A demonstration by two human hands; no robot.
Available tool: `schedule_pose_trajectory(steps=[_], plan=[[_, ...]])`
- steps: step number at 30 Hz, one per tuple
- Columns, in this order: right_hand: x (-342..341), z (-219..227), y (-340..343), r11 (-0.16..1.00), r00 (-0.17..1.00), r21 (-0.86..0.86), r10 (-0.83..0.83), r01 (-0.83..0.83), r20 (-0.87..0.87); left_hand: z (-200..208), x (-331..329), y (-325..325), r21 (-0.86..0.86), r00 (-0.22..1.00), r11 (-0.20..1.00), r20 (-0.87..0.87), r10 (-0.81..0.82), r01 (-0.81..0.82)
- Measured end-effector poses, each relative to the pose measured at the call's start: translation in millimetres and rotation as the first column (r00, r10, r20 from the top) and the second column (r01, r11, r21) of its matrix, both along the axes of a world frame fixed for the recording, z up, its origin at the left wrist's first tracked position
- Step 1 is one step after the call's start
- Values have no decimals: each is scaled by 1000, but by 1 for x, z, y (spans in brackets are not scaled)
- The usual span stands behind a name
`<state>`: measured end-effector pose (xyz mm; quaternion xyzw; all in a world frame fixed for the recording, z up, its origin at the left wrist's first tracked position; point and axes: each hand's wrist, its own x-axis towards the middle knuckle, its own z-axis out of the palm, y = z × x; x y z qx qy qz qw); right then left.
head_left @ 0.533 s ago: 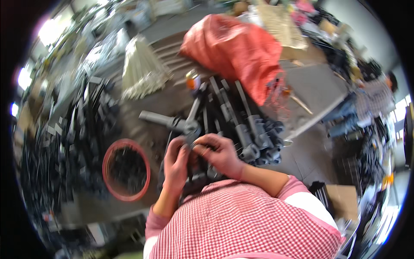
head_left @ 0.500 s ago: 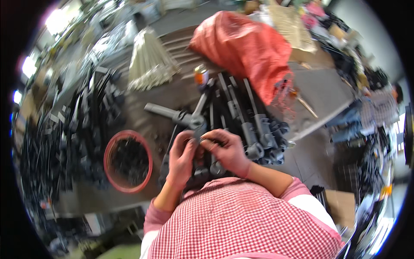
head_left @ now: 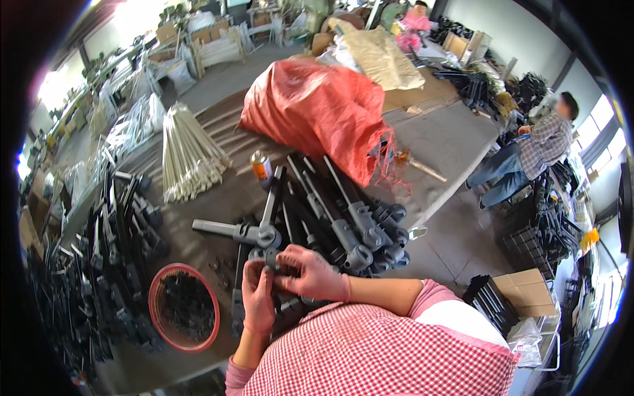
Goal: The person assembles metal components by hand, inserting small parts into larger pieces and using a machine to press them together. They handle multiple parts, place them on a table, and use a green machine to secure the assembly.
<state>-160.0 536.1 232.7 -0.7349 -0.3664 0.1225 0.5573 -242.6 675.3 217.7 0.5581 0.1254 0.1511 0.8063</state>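
A grey jointed bracket (head_left: 241, 232) with two long arms spreading from a round hinge is in front of me. My left hand (head_left: 258, 297) is closed on its lower end, the thumb lying along it. Beside it, my right hand (head_left: 310, 274) has its fingers bent and pinched against that same end; whatever small thing they may hold is hidden. Behind and right of my hands lies a pile of similar grey and black jointed parts (head_left: 350, 241). A red-rimmed round basket (head_left: 152, 297) full of small black pieces stands left of my left hand.
Many black parts (head_left: 105, 277) are heaped at the left. Farther back are a bundle of pale rods (head_left: 188, 155), a spray can (head_left: 261, 166), a red woven sack (head_left: 310, 105) and a hammer (head_left: 426, 169). A person (head_left: 538, 148) sits beyond the table's right edge.
The view has tipped upward and shifted, so the table's things sit lower and farther left, and more of the room shows. Both hands stay at the bracket's lower end.
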Motion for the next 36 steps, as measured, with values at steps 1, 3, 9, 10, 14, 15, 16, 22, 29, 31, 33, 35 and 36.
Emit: schedule_pose_trajectory(steps=[1,3,9,10,14,15,16,22,29,31,33,35,36], plan=[[1,1,-2,996,997,65,62,-59,-44,0,0,-3,-66,999,998,48,-9,12],[5,2,-7,998,998,5,64,-64,10,-1,2,-6,-216,996,973,38,-78,85],[12,10,-7,996,980,-81,51,-36,190,-4,5,-10,-145,993,984,76,-90,101],[12,12,-8,994,984,-104,26,-8,176,-4,5,-11,-133,991,985,102,-93,106],[6,14,-10,994,993,107,-31,19,114,2,3,-7,-300,984,948,169,-54,103],[4,12,-10,994,990,104,-50,36,132,4,2,-4,-364,960,914,266,-85,182],[3,11,-9,990,985,127,-77,57,155,5,2,-3,-396,977,908,207,-55,135],[-21,6,2,935,965,344,5,88,-261,6,-18,11,-857,873,171,469,-131,486],[-33,23,5,945,883,323,110,50,-457,-2,-25,9,-846,840,-101,532,-102,524],[-32,24,6,916,811,399,203,40,-549,-7,-27,7,-858,849,-52,513,-127,511],[-30,21,7,901,687,430,278,56,-672,-14,-31,6,-854,845,11,512,-154,520],[-30,14,9,923,442,375,301,88,-845,-23,-40,7,-850,832,14,512,-215,527],[-30,10,8,926,394,373,321,62,-861,-28,-46,7,-855,834,12,502,-228,518]])
